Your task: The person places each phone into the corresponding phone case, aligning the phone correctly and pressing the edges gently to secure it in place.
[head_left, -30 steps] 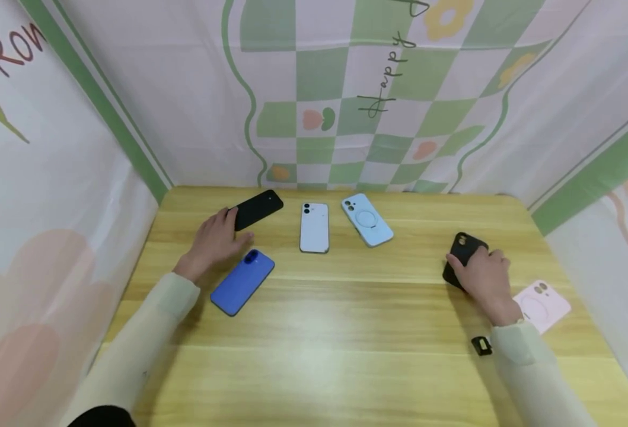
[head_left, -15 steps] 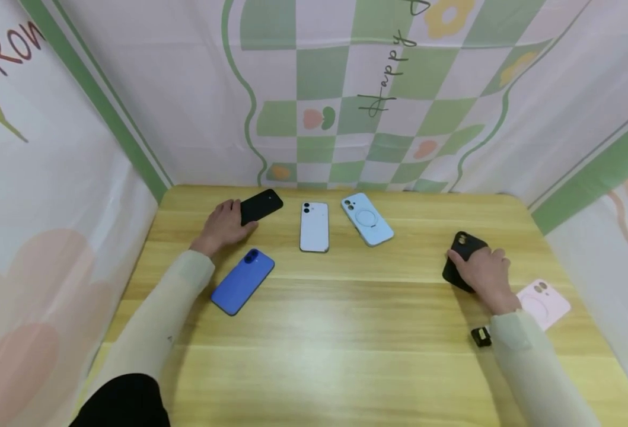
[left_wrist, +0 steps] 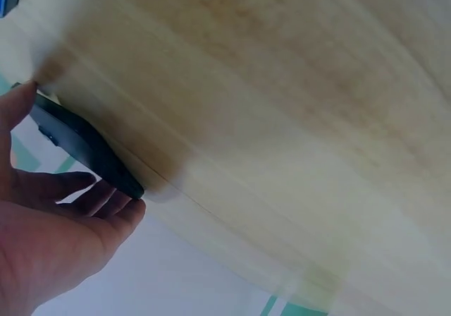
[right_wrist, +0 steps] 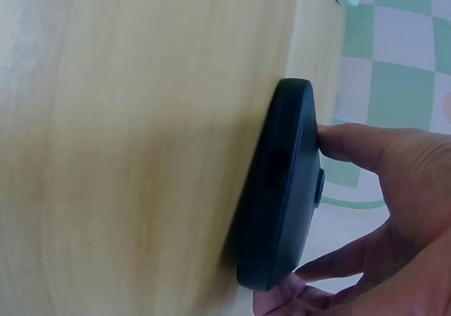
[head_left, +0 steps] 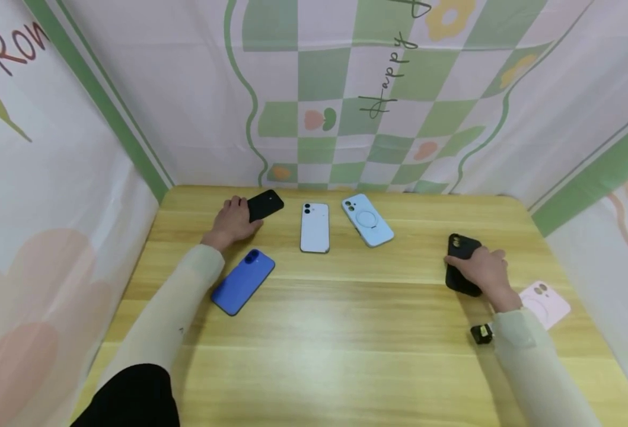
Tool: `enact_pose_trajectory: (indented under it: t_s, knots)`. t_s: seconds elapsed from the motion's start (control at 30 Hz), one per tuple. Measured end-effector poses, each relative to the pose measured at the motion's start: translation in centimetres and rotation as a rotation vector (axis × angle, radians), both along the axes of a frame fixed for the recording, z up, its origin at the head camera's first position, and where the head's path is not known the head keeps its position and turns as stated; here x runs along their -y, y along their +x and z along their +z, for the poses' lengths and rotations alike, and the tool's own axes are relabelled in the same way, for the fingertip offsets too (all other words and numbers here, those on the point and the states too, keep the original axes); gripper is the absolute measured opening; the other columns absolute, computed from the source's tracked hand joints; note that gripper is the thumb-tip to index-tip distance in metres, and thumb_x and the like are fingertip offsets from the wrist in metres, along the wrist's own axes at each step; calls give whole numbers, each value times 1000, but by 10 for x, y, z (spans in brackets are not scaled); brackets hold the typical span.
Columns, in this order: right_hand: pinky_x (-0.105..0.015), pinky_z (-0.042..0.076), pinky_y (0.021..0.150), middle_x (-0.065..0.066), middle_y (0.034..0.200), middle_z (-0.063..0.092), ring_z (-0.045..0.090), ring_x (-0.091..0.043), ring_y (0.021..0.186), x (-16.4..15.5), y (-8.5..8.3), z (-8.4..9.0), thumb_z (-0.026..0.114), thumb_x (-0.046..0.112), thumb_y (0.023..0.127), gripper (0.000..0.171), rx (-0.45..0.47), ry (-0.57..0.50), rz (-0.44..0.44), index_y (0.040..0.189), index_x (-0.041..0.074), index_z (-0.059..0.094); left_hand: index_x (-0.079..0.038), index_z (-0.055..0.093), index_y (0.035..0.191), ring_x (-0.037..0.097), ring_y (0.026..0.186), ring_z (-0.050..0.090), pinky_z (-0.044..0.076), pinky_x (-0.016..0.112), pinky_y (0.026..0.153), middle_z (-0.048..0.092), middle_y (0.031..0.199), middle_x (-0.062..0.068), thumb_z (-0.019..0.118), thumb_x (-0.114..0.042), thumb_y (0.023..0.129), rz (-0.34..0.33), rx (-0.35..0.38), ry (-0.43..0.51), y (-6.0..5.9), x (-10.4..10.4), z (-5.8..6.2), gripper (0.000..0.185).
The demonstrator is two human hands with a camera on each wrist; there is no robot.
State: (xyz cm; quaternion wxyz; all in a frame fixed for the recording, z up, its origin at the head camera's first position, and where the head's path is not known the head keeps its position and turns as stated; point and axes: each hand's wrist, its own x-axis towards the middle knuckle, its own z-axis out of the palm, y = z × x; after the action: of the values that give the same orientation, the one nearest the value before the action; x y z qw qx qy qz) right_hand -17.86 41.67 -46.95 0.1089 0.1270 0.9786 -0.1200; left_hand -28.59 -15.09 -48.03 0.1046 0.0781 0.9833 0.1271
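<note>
At the back left of the table, my left hand grips a black phone by its near end. The left wrist view has the thumb on one long edge of that phone and the fingertips on the other. My right hand holds a black phone case with round camera openings on the right side. Thumb and fingers span the case in the right wrist view, one edge close to the wood. Just in front of the left hand lies a blue phone, camera end away from me.
Between the hands, a white phone and a light blue phone case with a ring lie near the back edge. A pink phone case lies partly behind the right wrist. Printed cloth walls enclose the wooden table.
My left hand has slid right and back over the black phone, covering more of it. The right hand has turned the black phone case slightly, its camera end swinging left.
</note>
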Motion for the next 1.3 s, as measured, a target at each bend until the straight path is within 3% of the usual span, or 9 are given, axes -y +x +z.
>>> enact_pose_trajectory:
  t_s: [0.23, 0.47, 0.63, 0.83, 1.1, 1.3]
  knots:
    - [-57, 55, 73, -50, 108, 54, 46, -54, 98, 2, 1, 4, 68, 56, 96, 94, 9, -10, 22, 117, -33, 50, 15, 34, 154, 50, 141, 39, 49, 60, 110, 36, 154, 36, 58, -36, 108, -4, -1, -8, -2, -1, 6, 73]
    - [-66, 50, 89, -50, 106, 58, 54, -61, 101, 1, 2, 4, 74, 49, 94, 87, -23, -34, 77, 112, -34, 52, 16, 44, 146, 53, 133, 43, 51, 60, 105, 41, 142, 39, 65, -33, 105, 32, 27, 28, -3, -6, 13, 67]
    - [-60, 57, 74, -48, 99, 60, 64, -53, 84, -1, 3, 2, 78, 49, 92, 85, -59, -68, 61, 108, -31, 54, 15, 48, 141, 52, 132, 43, 50, 57, 108, 40, 142, 39, 75, -36, 99, 115, 63, 72, -3, -7, 16, 71]
    - [-48, 55, 61, -40, 90, 62, 62, -39, 72, -1, 5, 5, 82, 45, 90, 78, -82, -88, 47, 104, -27, 56, 10, 36, 150, 49, 130, 50, 50, 56, 110, 35, 149, 35, 86, -34, 90, 219, 99, 168, -3, -6, 19, 90]
    - [-46, 55, 61, -42, 98, 62, 63, -42, 77, 0, 2, 11, 79, 32, 93, 70, -126, -90, 20, 115, -29, 53, 4, 37, 149, 42, 118, 63, 54, 54, 101, 59, 136, 30, 89, -36, 87, 251, 124, 176, -2, -2, 20, 90]
    - [-43, 58, 62, -44, 109, 61, 65, -43, 82, -1, 2, 15, 76, 28, 97, 73, -118, -137, 8, 130, -29, 46, 2, 51, 138, 40, 120, 62, 55, 52, 102, 62, 135, 26, 84, -31, 92, 262, 83, 236, -3, -1, 24, 66]
